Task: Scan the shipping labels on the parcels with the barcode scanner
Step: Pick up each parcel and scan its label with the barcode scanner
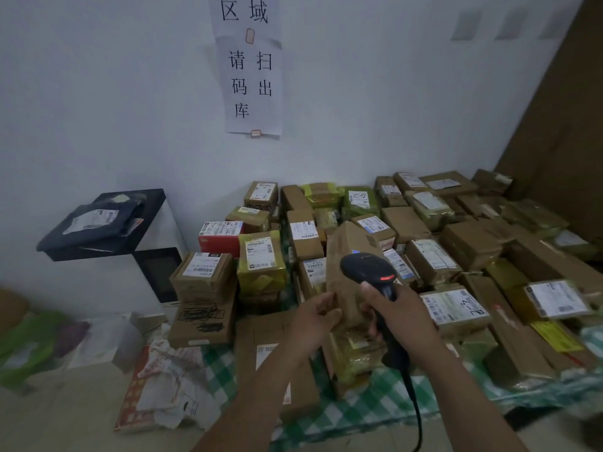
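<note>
Two bare forearms reach in from the bottom edge. The left grip [315, 321] curls its fingers and thumb round the lower left edge of a brown paper-wrapped parcel [347, 252] and holds it upright above the pile. Just beside it, the right grip [403, 316] is wrapped round the handle of the black barcode scanner [368, 267], whose head sits right in front of the parcel's near face. A red strip shows on top of the head. The scanner's black cable [415, 406] hangs down past the right forearm.

Below the hands, a surface [375, 411] covered in green-and-white checked cloth carries many parcels packed closely together. A flat brown box [261, 334] lies under the left forearm, and a crumpled red-and-white bag [163, 380] lies at the surface's left edge. To the right lies a labelled box [453, 308] with handwriting across its white label.

Farther back on the left is a stack of brown cartons [202, 282]. Beside it stands a parcel in yellow tape [261, 264], with a red box [218, 239] behind. More brown and yellow-taped parcels, most with white shipping labels facing up, fill the surface to the wall.

At far left a black tray [98, 230] holds dark bags. A white paper sign [251, 70] with black Chinese characters hangs on the wall.
</note>
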A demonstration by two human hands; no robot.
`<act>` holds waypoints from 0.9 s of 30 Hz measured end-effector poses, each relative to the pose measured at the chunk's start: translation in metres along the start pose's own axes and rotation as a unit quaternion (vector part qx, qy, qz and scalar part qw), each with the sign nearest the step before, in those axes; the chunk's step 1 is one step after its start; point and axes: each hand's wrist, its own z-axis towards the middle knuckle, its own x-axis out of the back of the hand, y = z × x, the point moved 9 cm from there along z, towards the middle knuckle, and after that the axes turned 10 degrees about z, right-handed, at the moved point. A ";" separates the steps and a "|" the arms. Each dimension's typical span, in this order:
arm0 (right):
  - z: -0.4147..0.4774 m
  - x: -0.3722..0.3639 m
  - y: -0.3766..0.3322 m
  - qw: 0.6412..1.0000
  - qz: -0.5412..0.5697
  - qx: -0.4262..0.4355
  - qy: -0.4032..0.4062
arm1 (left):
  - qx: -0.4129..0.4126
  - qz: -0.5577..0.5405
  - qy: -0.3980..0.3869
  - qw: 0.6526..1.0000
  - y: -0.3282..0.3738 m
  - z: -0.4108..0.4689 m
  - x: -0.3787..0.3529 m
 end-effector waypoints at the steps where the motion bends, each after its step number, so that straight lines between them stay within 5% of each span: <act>1: 0.000 -0.002 0.001 1.000 -0.002 0.003 0.001 | -0.011 0.010 0.001 1.000 0.002 -0.001 0.000; 8: -0.009 -0.006 0.002 1.000 -0.009 0.002 0.012 | -0.049 0.110 -0.035 0.992 -0.001 -0.005 0.008; 15: -0.037 -0.038 0.005 0.998 -0.029 -0.008 -0.053 | -0.097 0.166 0.014 0.981 -0.029 -0.012 0.042; 19: -0.056 -0.076 0.028 0.989 -0.063 -0.045 -0.128 | 0.030 0.245 0.029 0.969 -0.121 -0.022 0.062; 27: -0.067 -0.106 0.114 0.971 -0.096 -0.158 -0.155 | 0.079 0.324 0.014 0.943 -0.210 -0.042 0.042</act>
